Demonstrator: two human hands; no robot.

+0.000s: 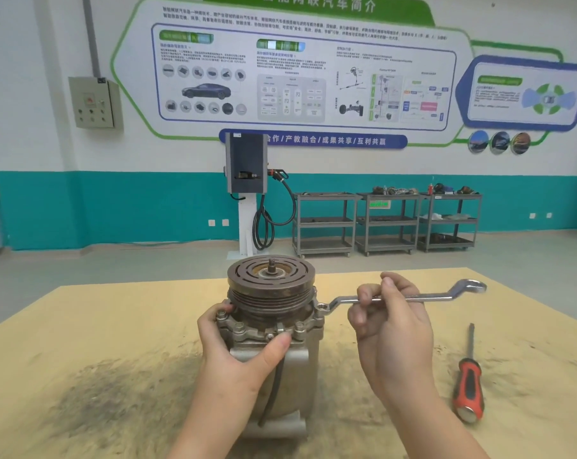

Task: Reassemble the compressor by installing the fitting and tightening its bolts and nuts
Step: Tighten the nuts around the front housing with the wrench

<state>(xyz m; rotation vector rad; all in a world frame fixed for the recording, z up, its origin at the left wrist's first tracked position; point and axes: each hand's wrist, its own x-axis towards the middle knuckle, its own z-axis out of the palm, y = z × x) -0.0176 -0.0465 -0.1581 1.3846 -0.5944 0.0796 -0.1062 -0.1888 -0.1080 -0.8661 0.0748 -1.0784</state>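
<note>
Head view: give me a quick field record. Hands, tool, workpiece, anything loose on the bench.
workpiece: compressor upright on the yellow bench, pulley end up
left hand: left hand grips the compressor's bolted flange, thumb on its front edge
right hand: right hand pinches the wrench shank with its fingers
tool: ring wrench, near ring set over a flange bolt on the compressor's right side, handle pointing right
loose item: red-and-black screwdriver lying on the bench, right of the right hand, untouched
</note>
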